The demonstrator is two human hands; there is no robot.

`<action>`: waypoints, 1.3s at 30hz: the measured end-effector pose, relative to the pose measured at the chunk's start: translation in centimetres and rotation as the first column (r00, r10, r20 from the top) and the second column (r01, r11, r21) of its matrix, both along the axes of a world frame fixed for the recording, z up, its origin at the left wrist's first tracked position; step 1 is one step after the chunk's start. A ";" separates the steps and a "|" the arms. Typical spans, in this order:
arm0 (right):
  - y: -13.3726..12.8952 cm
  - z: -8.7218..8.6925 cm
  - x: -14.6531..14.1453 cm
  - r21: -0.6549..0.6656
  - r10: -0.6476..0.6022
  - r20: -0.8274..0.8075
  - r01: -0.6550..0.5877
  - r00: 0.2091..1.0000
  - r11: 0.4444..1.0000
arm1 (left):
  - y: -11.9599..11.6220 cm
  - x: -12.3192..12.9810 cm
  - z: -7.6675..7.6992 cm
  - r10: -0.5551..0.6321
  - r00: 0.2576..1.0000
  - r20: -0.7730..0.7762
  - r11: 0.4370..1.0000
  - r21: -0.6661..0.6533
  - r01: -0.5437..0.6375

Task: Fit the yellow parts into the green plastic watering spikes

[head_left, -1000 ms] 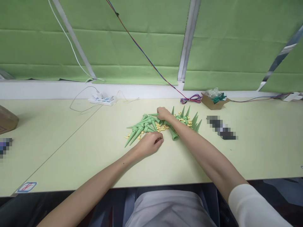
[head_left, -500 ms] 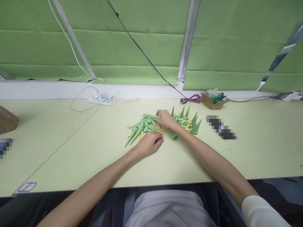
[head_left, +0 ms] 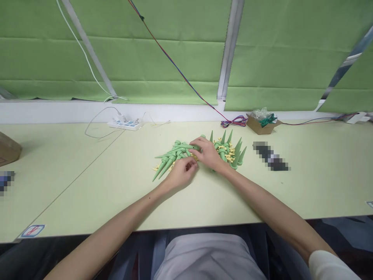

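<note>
My right hand [head_left: 209, 154] pinches a green plastic cone-shaped spike [head_left: 191, 147] by its wide end, the slim end lying over the left pile. Close in front, my left hand [head_left: 180, 173] is closed with curled fingers near small yellow pieces [head_left: 194, 156]; whatever it grips is hidden. Left of the hands, several green spikes [head_left: 166, 163] lie heaped, tips toward the left and front. On the right, more green spikes [head_left: 238, 152] stand with points up, with small yellow valve-like parts [head_left: 230, 156] among them.
At the back stand a white power strip [head_left: 124, 124], a coiled red-blue wire [head_left: 234, 121] and a cardboard box [head_left: 260, 127] holding plastic and green material. A blurred dark item [head_left: 269, 156] lies right. A brown carton [head_left: 8, 149] sits at the left edge.
My right hand has come back toward my left hand and slightly down, now with a green spike in its fingers. My left hand has shifted slightly left and up.
</note>
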State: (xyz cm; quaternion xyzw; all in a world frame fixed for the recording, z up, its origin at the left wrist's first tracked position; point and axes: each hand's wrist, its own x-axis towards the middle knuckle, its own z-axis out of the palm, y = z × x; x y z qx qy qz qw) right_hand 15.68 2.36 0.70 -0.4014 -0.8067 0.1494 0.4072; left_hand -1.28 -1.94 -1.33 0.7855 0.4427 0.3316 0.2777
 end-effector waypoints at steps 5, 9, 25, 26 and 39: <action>-1.1 -2.0 1.9 0.054 0.091 0.008 -0.091 0.996 0.994 | 0.3 0.0 0.3 0.087 0.938 0.335 0.942 -0.334 0.032; -1.3 -2.4 2.1 0.075 0.178 0.061 -0.182 0.982 0.980 | 0.0 0.2 1.1 0.244 0.771 0.589 0.835 -0.532 0.142; -1.4 -2.3 1.6 0.088 0.236 0.080 -0.243 0.968 0.966 | 0.7 -0.7 0.8 0.065 0.863 0.501 0.889 -0.422 0.178; -1.4 -2.4 1.6 0.101 0.246 0.085 -0.254 0.965 0.962 | 0.7 -0.7 0.8 0.046 0.872 0.488 0.890 -0.416 0.186; -0.7 -3.1 1.8 0.075 0.188 0.165 -0.202 0.968 0.977 | 0.3 -0.4 0.4 0.002 0.939 0.345 0.950 -0.295 0.106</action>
